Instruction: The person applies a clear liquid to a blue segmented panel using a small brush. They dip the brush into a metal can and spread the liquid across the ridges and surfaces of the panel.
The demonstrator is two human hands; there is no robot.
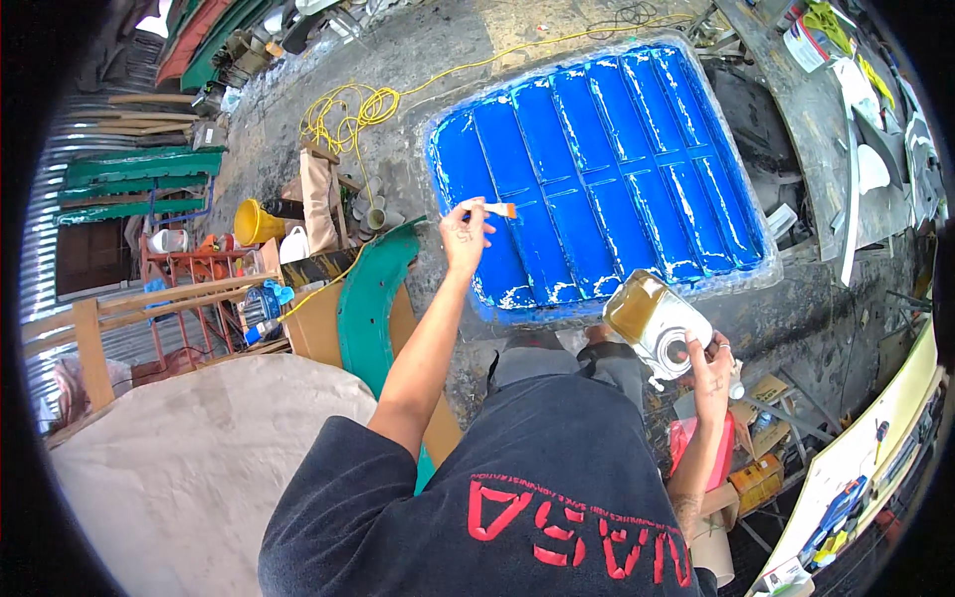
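My left hand (466, 235) pinches a paintbrush (500, 209) rightward over the blue ribbed panel (627, 214); my right hand (709, 370) clasps a cut jug (668, 320).

The panel (602, 179) has a brush (503, 209) at its left, a container (657, 323) by its near edge, a cord (376, 105) farther left.

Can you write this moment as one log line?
left hand: holds brush over blue ribbed panel | right hand: holds white container with brown contents | background: coiled yellow cord

Grey floor (271, 124) — yellow cord (381, 102), blue ribbed panel (595, 202).
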